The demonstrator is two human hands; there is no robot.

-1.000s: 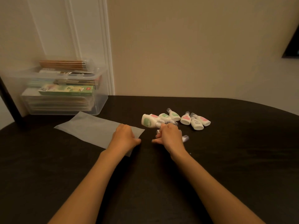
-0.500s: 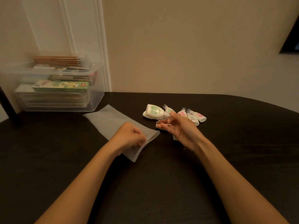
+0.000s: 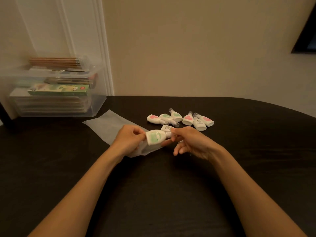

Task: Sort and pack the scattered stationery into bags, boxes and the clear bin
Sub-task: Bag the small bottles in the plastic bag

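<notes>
So the little white green-label bottle (image 3: 156,138) (glue or correction fluid, can't read it) sits dead centre of the frame, lying sideways in the air with its base right at the mouth of the frosted plastic bag (image 3: 109,127). The right hand (image 3: 191,142) pinches its clear cap end between thumb and forefinger, other fingers loosely spread. The left hand (image 3: 129,141) has its fingers curled on the bag's edge, pinching it open by the look of it. The bag looks flat, so I'd guess this is the first one going in. Just behind it lies another bottle (image 3: 166,128), and six more bottles (image 3: 188,119) sit in a loose cluster right of centre on the dark table (image 3: 153,185), all unpacked. Upper left, the clear bin (image 3: 95,103) already holds pencils (image 3: 54,61), a green box (image 3: 59,89) and flat packs, so most of the job seems done. Left to do: bag these bottles, then probably drop the bag in the bin.
</notes>
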